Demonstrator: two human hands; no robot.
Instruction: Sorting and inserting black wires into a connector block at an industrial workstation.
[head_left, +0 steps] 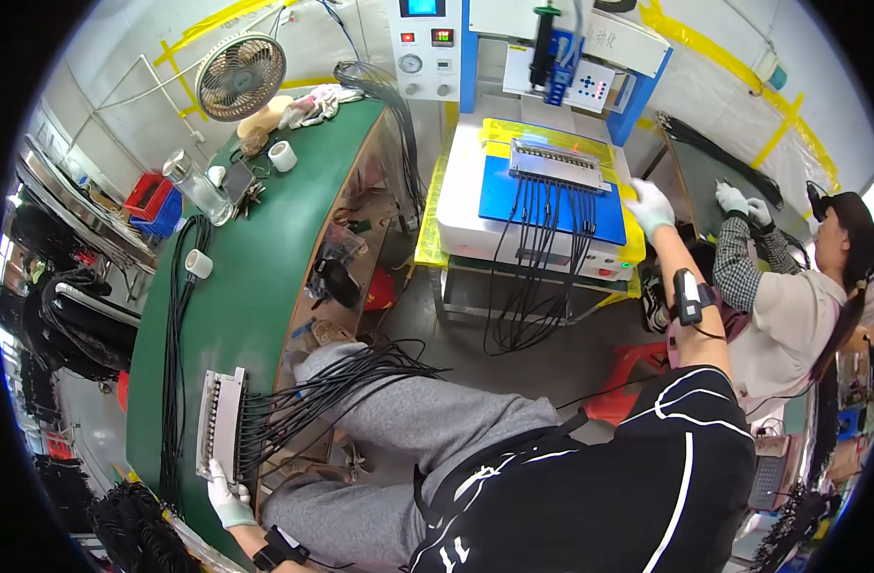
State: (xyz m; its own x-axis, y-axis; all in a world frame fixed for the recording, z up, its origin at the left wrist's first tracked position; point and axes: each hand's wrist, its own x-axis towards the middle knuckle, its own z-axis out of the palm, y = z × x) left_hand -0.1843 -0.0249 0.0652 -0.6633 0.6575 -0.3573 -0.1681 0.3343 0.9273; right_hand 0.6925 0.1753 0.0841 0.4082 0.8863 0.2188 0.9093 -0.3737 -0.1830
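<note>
My left hand (229, 498), in a white glove, grips the near end of a long metal fixture (221, 420) at the edge of the green table. Many black cables (313, 406) run from the fixture's right side across my lap. My gloved right hand (651, 206) is at the right side of the white machine (461, 205), fingers stretched out, with nothing visible in it. A second metal fixture (556, 164) lies on the machine's blue plate (499, 196). Its black cables (542, 258) hang down over the machine's front.
On the green table (255, 258) are a bundle of black cables (174, 363), white tape rolls (198, 264), a glass bottle (203, 191) and a fan (240, 76). A co-worker (790, 277) sits at the right, beside a red stool (637, 377). A blue-framed head (559, 67) hangs above the plate.
</note>
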